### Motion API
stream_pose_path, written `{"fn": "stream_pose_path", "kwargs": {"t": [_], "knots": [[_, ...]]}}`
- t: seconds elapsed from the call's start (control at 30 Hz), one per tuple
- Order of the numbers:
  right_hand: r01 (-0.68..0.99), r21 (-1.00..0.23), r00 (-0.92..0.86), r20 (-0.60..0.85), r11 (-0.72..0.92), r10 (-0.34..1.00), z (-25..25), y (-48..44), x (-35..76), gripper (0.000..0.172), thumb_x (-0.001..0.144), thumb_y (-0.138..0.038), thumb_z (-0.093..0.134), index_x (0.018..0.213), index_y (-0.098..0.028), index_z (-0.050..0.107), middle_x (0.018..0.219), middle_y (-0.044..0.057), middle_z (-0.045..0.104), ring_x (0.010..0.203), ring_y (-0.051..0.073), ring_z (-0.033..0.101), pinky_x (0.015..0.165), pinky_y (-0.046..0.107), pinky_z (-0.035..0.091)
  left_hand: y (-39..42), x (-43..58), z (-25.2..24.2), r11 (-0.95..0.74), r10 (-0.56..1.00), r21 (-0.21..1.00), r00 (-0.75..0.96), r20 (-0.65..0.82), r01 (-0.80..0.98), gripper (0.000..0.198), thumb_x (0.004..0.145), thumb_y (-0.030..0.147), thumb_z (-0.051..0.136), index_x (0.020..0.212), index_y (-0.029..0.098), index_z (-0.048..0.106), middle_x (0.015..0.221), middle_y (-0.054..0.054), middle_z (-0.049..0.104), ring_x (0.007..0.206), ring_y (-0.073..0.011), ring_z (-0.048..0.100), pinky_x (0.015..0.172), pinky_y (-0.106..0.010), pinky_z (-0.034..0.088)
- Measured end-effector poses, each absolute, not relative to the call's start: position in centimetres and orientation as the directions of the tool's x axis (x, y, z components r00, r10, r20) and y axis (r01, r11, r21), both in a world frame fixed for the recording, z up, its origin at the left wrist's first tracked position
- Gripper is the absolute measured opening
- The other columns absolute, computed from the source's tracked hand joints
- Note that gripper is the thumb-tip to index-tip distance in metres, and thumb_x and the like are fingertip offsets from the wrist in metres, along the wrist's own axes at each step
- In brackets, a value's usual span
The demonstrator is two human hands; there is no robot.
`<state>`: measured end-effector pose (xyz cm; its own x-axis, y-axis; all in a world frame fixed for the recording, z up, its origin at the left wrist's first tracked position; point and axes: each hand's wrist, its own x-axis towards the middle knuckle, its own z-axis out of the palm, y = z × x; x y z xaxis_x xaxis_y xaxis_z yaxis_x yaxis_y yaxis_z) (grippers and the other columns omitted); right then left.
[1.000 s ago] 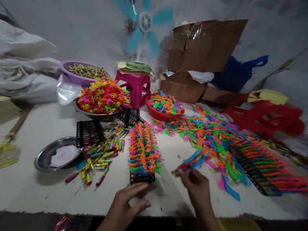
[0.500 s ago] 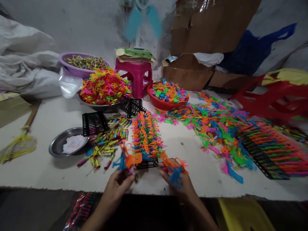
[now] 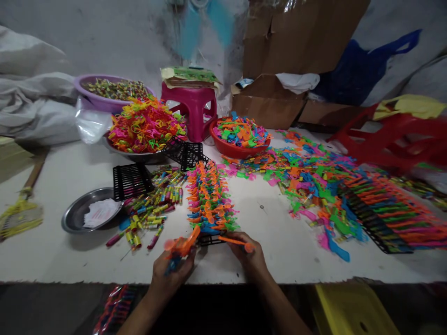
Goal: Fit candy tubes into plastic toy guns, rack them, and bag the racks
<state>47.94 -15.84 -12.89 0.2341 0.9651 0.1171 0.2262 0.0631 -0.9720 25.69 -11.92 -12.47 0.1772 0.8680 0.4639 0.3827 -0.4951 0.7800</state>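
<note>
My left hand [image 3: 173, 270] is closed around orange and blue plastic toy pieces [image 3: 190, 242], which stick up past the fingers and are partly blurred. In my right hand [image 3: 249, 258] there is a slim orange plastic toy piece [image 3: 234, 240] with a round end. Between the hands lies the near edge of a black plastic rack [image 3: 210, 240]. Rows of orange, pink, green and blue toy pieces [image 3: 211, 200] stand upright in it. Both hands are at the rack's near corners, and whether the held pieces touch it I cannot tell.
Left of the rack lie small wrapped tubes [image 3: 153, 216], a metal bowl [image 3: 70, 216] with paper slips and a spare black rack [image 3: 130, 179]. Behind stand a heaped basin [image 3: 139, 156] and a red basin [image 3: 240, 151]. Loose toys [image 3: 307, 179] and a filled rack [image 3: 387, 214] spread rightward.
Both hands have come inward to the rack's near edge. The blue piece seen earlier in my right hand no longer shows there; an orange one points toward the rack. The view has shifted slightly.
</note>
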Motion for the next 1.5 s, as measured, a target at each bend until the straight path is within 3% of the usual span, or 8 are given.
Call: {"fn": "stream_pose_path", "kwargs": {"t": [0.13, 0.27, 0.57, 0.73, 0.9, 1.17, 1.3, 1.5], "knots": [[0.179, -0.973, 0.088, 0.162, 0.144, 0.983, -12.3, -15.9, 48.8, 0.019, 0.071, -0.036, 0.063, 0.083, -0.022, 0.067, 0.09, 0.007, 0.066, 0.087, 0.021, 0.061, 0.077, 0.031, 0.049, -12.2, 25.2, -11.1, -0.494, 0.859, 0.822, 0.304, 0.411, 0.283, 0.018, 0.081, 0.034, 0.047, 0.081, 0.021, 0.06, 0.08, -0.005, 0.063, 0.077, -0.0189, 0.06, 0.07, -0.032, 0.05], [0.221, -0.975, 0.131, 0.067, 0.037, 0.989, -12.7, -15.2, 48.8, 0.018, 0.071, -0.033, 0.064, 0.084, -0.021, 0.067, 0.089, 0.006, 0.065, 0.085, 0.021, 0.061, 0.076, 0.031, 0.049, -11.7, 25.5, -10.2, -0.414, 0.832, 0.898, 0.463, 0.306, 0.151, 0.022, 0.083, 0.038, 0.045, 0.085, 0.019, 0.057, 0.083, -0.006, 0.055, 0.078, -0.0182, 0.056, 0.069, -0.031, 0.047], [0.186, -0.982, 0.308, 0.029, -0.031, 0.951, -13.7, -14.1, 47.4, 0.016, 0.068, -0.033, 0.066, 0.074, -0.017, 0.065, 0.077, 0.004, 0.068, 0.074, 0.021, 0.063, 0.073, 0.034, 0.051, -9.8, 26.6, -11.4, -0.537, 0.744, 0.803, 0.592, 0.308, 0.257, 0.018, 0.084, 0.023, 0.046, 0.098, 0.021, 0.057, 0.085, -0.006, 0.059, 0.082, -0.0166, 0.055, 0.071, -0.028, 0.046], [0.248, -0.968, 0.342, 0.062, -0.026, 0.938, -14.1, -14.1, 47.4, 0.014, 0.071, -0.029, 0.063, 0.079, -0.017, 0.066, 0.079, 0.005, 0.068, 0.076, 0.02, 0.064, 0.074, 0.034, 0.05, -9.4, 26.6, -12.9, -0.674, 0.709, 0.67, 0.526, 0.47, 0.311, 0.019, 0.082, 0.017, 0.048, 0.099, 0.021, 0.057, 0.082, -0.006, 0.061, 0.081, -0.0166, 0.055, 0.07, -0.028, 0.047], [0.199, -0.98, 0.327, 0.047, -0.02, 0.944, -14.4, -14.2, 46.9, 0.019, 0.063, -0.031, 0.07, 0.076, -0.018, 0.065, 0.078, 0.004, 0.067, 0.079, 0.022, 0.064, 0.074, 0.033, 0.051, -9.8, 26.5, -12.4, -0.68, 0.722, 0.662, 0.44, 0.533, 0.314, 0.019, 0.079, 0.014, 0.052, 0.096, 0.02, 0.056, 0.085, -0.006, 0.062, 0.081, -0.0163, 0.057, 0.069, -0.028, 0.048], [0.183, -0.975, 0.39, -0.043, -0.123, 0.92, -12.7, -13.8, 46.0, 0.02, 0.063, -0.033, 0.069, 0.077, -0.018, 0.067, 0.078, 0.004, 0.069, 0.075, 0.022, 0.064, 0.072, 0.035, 0.051, -9.3, 27.1, -12.4, -0.556, 0.791, 0.764, 0.491, 0.365, 0.327, 0.014, 0.079, 0.02, 0.052, 0.09, 0.019, 0.061, 0.083, -0.006, 0.063, 0.079, -0.0153, 0.058, 0.066, -0.025, 0.049], [0.22, -0.962, 0.464, -0.042, -0.161, 0.885, -13.1, -14.0, 45.6, 0.021, 0.064, -0.036, 0.069, 0.075, -0.018, 0.067, 0.075, 0.004, 0.069, 0.073, 0.022, 0.063, 0.069, 0.033, 0.05, -9.6, 27.1, -13.4, -0.517, 0.85, 0.744, 0.357, 0.387, 0.423, 0.008, 0.077, 0.024, 0.055, 0.081, 0.019, 0.06, 0.072, -0.002, 0.063, 0.067, -0.0132, 0.059, 0.058, -0.023, 0.048], [0.475, -0.878, 0.491, 0.209, -0.059, 0.846, -14.3, -14.3, 45.2, 0.023, 0.069, -0.04, 0.065, 0.077, -0.018, 0.066, 0.075, 0.004, 0.066, 0.073, 0.019, 0.06, 0.069, 0.032, 0.048, -10.3, 27.4, -13.7, -0.492, 0.87, 0.746, 0.254, 0.422, 0.449, 0.012, 0.075, 0.026, 0.058, 0.084, 0.018, 0.058, 0.073, -0.001, 0.063, 0.061, -0.0109, 0.06, 0.055, -0.02, 0.049]]}}
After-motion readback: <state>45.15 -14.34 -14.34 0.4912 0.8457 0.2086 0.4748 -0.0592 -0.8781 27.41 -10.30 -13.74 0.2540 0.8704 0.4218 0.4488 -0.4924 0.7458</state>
